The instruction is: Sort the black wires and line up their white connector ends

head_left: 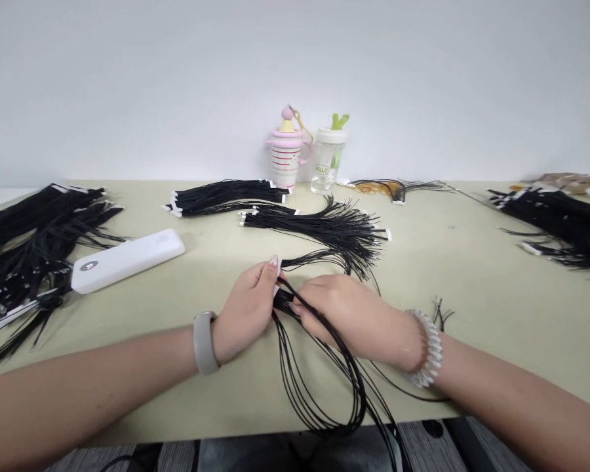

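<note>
Black wires [358,393] with apparently white tips [386,234]

The view comes from a camera worn on the person's head, set above the near edge of a pale green table [447,275] and facing forward and down across it toward a white wall [295,78]. It sits close to the left hand [246,314] and right hand [347,321], which lie just below the centre, toward 6 o'clock, while a striped pink cup [286,154] and clear bottle [327,164] stand farther off at 12 o'clock. The wide frame takes in a white power bank [128,261] at 9 o'clock and a dark striped floor [295,455] at 6 o'clock.
</note>
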### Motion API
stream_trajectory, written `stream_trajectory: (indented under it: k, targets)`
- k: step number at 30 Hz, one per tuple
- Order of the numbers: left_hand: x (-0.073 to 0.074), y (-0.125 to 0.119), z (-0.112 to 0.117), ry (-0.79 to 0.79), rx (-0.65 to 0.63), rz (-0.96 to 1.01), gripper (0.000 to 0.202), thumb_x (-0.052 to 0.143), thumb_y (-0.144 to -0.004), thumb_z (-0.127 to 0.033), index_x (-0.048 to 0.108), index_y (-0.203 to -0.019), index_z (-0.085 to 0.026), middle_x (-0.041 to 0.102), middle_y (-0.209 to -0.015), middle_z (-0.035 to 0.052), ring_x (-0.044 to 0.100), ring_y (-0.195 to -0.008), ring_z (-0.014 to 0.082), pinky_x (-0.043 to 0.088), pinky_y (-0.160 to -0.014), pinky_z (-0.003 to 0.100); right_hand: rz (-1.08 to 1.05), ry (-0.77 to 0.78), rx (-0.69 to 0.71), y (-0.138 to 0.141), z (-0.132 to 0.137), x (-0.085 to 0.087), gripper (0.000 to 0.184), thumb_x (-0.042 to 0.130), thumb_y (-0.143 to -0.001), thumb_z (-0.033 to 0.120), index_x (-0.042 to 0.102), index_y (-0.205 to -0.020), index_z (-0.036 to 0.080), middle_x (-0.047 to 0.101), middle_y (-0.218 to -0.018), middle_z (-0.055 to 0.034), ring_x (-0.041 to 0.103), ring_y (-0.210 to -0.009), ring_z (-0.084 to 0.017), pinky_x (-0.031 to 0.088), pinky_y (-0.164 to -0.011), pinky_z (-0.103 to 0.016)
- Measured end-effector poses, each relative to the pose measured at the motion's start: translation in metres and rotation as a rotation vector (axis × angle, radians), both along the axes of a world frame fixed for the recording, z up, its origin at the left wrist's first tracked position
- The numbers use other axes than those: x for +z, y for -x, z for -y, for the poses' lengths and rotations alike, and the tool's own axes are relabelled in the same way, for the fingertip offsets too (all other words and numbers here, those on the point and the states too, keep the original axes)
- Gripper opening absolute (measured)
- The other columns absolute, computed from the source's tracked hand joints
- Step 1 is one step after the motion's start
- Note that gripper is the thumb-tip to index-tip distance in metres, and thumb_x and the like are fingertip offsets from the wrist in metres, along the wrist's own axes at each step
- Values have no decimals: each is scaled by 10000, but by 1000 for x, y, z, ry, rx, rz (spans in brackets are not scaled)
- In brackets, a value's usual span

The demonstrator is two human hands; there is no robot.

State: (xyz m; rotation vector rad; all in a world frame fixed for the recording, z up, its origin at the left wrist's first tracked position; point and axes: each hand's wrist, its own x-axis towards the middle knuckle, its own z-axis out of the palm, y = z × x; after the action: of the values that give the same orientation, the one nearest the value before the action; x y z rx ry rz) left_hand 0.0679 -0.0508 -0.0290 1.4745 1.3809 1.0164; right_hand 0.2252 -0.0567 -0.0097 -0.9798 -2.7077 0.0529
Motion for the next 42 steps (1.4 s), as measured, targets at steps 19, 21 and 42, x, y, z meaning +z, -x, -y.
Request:
stream_trajectory:
  k: [19, 21, 42]
  targets:
    - [-2, 1, 0, 68, 23, 14, 389, 368, -814, -540, 484, -712, -184, 456, -617, -11, 437, -478, 109, 386, -383, 213, -1510, 131, -427, -95, -54, 51, 225, 542, -750, 154, 595, -968, 147, 609, -996, -85, 571, -683, -92, 467, -631, -268]
    - [-3, 2, 0, 37, 7, 1, 387, 366, -819, -531, 491, -711, -181, 465, -630, -9, 443, -498, 110, 397, -398, 212, -1478, 143, -423, -84, -47, 51, 251, 529, -782, 173, 574, -1029, 157, 611, -825, -47, 453, -480, -45, 405, -479, -230]
    - [2, 2, 3, -88, -71, -50, 346, 322, -876, -420, 465, -686, -168, 477, -656, -11, 435, -624, 128, 363, -598, 245, -404, 14, -236, 0, -13, 0, 195, 462, -855, 221, 552, -701, 142, 564, -686, -1, 482, -650, -90, 342, -626, -218]
